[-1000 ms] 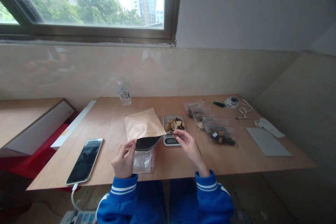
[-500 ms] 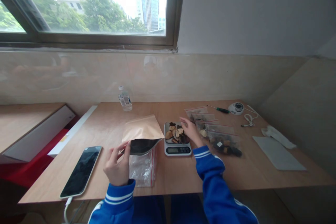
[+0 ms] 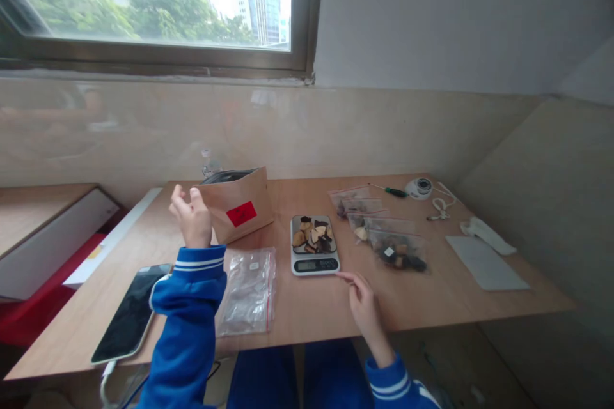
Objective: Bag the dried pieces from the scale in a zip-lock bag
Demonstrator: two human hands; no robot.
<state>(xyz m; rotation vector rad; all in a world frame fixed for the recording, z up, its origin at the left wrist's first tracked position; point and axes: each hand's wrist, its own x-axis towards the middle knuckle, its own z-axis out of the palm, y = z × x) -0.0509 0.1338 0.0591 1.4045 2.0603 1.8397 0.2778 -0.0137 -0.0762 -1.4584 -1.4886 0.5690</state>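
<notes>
My left hand (image 3: 192, 218) is raised at the left edge of a brown kraft paper bag (image 3: 252, 195), fingers bent and apart from the thumb. The bag stands upright, its dark mouth uppermost and a red label on its front. My right hand (image 3: 363, 303) is low over the table with the index finger stretched out, its tip at the lower right corner of a white digital scale (image 3: 315, 271). On the scale's pan lie dried mushroom-like slices (image 3: 313, 235), brown and cream. Flat clear zip bags (image 3: 249, 294) lie below the kraft bag.
Several zip bags of dark dried pieces (image 3: 397, 250) lie right of the scale. Behind them are a green-handled screwdriver (image 3: 395, 192), a white dome camera (image 3: 419, 188) and its cable. A phone (image 3: 132, 313) charges at left; a bottle (image 3: 207, 163) stands behind the kraft bag.
The kraft bag has gone from tilted over the zip bags to upright farther back. My left hand moved up and left with it; my right hand moved from the slices to the scale's front.
</notes>
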